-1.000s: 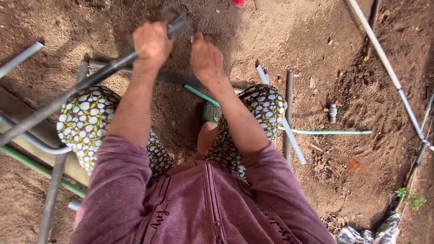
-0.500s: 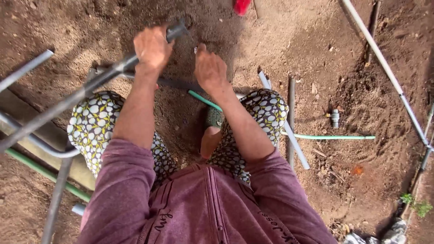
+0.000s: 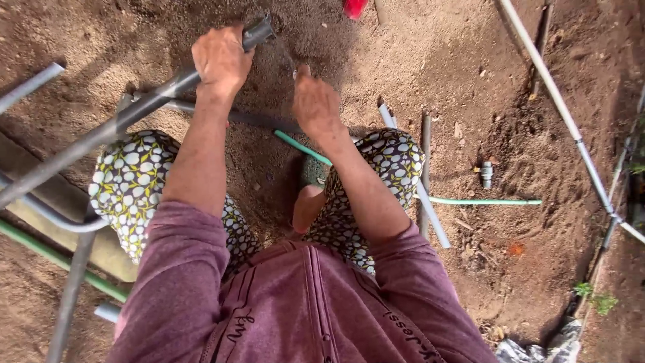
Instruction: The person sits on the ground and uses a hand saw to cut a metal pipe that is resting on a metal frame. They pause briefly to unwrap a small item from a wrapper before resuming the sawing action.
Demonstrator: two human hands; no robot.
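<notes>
- The left hand [image 3: 220, 59] was clamped around a long grey metal pipe [image 3: 127, 115] near its far end, forearm stretched straight out from the maroon sleeve [image 3: 180, 269].
- The right hand [image 3: 314, 104] sat just right of it, curled narrow, index finger raised; whether it held anything I cannot tell.
- A green hose [image 3: 306, 149] ran on the soil under the right wrist.
</notes>
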